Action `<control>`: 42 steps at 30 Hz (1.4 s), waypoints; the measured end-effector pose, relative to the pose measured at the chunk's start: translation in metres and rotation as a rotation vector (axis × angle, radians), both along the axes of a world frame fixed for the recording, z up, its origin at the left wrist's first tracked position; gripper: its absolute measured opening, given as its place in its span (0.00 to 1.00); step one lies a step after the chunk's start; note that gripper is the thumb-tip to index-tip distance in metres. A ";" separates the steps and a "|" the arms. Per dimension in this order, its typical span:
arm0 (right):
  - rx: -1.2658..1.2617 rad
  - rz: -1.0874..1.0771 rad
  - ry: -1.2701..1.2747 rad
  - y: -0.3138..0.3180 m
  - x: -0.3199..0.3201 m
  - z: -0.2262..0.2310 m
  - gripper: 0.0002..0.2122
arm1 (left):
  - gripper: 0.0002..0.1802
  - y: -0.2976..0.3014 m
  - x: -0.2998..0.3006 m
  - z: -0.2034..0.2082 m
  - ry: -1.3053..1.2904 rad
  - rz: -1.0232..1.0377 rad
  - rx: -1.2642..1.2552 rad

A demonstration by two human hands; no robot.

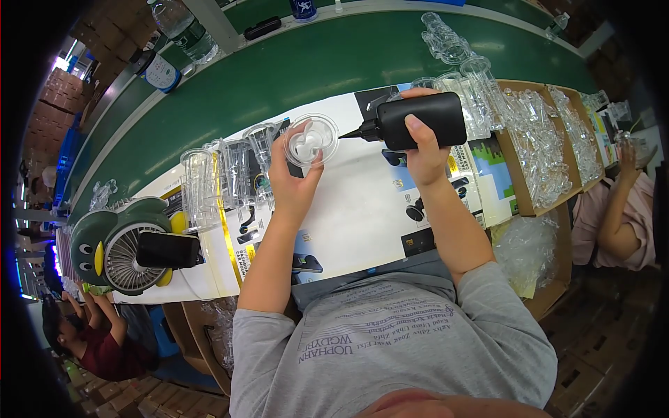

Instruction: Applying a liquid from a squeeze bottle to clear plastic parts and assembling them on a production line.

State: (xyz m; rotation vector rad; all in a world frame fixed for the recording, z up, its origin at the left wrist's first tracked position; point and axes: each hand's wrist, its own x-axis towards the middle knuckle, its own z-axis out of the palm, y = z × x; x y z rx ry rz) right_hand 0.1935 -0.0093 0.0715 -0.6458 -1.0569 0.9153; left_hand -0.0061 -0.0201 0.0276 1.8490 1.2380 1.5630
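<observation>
My left hand grips a round clear plastic part with a wide rim and whitish rounded shapes inside it; what exactly it is I cannot tell. In my right hand lies a black squeeze bottle, tilted on its side. Its thin black nozzle points left, with the tip at or close to the part's rim; contact cannot be made out. Clear plastic cylinders stand in a group left of my left hand. More clear cylinders stand beyond the bottle on the right.
A cardboard tray of small clear parts sits at the right. On the left are a green fan and a phone before it. A water bottle and dark jar stand far left. Co-workers sit at both sides.
</observation>
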 end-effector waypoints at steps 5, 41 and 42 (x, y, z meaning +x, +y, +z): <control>-0.024 0.000 -0.046 -0.001 0.002 0.001 0.17 | 0.25 0.000 0.000 0.001 0.008 0.000 0.023; 0.002 -0.022 0.015 0.002 0.000 -0.001 0.13 | 0.27 -0.001 -0.003 -0.008 -0.102 -0.059 -0.008; 0.002 -0.022 0.014 0.002 -0.001 0.000 0.13 | 0.27 0.000 -0.002 -0.007 -0.102 -0.069 -0.001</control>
